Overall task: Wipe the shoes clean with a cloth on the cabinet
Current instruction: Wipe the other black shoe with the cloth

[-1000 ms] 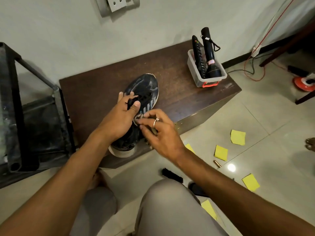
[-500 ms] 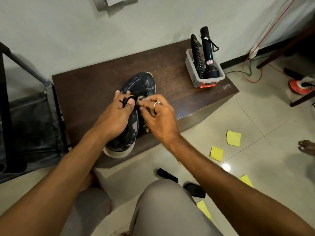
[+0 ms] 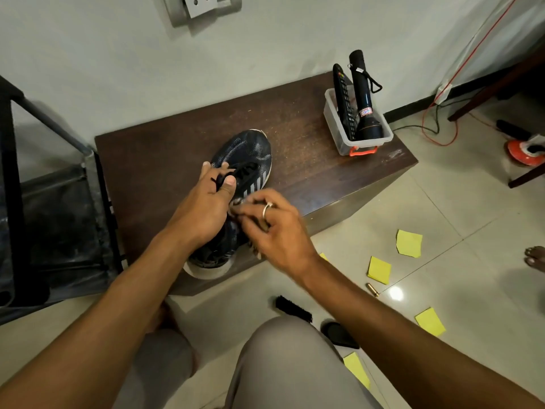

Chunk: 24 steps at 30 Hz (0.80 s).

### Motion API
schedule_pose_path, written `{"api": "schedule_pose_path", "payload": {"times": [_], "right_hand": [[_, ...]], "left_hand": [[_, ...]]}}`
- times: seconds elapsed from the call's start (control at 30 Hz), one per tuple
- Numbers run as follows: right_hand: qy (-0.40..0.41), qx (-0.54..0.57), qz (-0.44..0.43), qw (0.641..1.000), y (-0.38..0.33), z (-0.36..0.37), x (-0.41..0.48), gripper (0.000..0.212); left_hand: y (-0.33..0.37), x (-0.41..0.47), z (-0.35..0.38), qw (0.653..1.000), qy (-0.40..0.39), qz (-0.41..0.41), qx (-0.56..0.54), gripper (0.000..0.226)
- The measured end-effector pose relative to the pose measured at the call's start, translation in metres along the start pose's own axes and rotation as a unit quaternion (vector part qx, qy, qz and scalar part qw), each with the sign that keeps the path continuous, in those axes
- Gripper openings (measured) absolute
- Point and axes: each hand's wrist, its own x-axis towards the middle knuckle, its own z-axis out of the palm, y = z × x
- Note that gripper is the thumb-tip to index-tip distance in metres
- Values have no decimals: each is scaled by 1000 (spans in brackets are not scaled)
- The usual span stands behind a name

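A dark blue mesh sneaker (image 3: 249, 152) with grey side stripes and a white sole lies on the brown wooden cabinet (image 3: 165, 160), toe toward the wall, heel over the front edge. My left hand (image 3: 203, 208) grips the shoe across its laces and tongue, thumb on top. My right hand (image 3: 271, 228), wearing a ring, pinches a small bunched grey cloth (image 3: 236, 202) against the shoe's striped right side. Most of the cloth is hidden under my fingers.
A clear plastic tub (image 3: 358, 137) holding a remote and a black torch stands at the cabinet's right end. A dark metal rack (image 3: 44, 202) is at the left. On the tiled floor lie yellow sticky notes (image 3: 408, 243), a black brush (image 3: 293, 308) and a red cable (image 3: 439, 125).
My right hand has slid with the cloth back along the shoe's right side, a little toward me. My left hand keeps its hold on the shoe.
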Motion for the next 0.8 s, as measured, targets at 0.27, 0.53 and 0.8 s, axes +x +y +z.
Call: {"api": "schedule_pose_path", "payload": {"times": [0.27, 0.53, 0.8], "right_hand": [[-37, 8, -23, 999, -10, 1, -18, 19], [-58, -5, -20, 998, -14, 3, -14, 18], [-30, 5, 32, 999, -13, 3, -18, 21]], "left_hand": [[-1, -1, 2, 1000, 9, -7, -7, 45], [1, -1, 3, 1000, 15, -10, -7, 45], [-2, 2, 6, 999, 27, -11, -14, 46]]}}
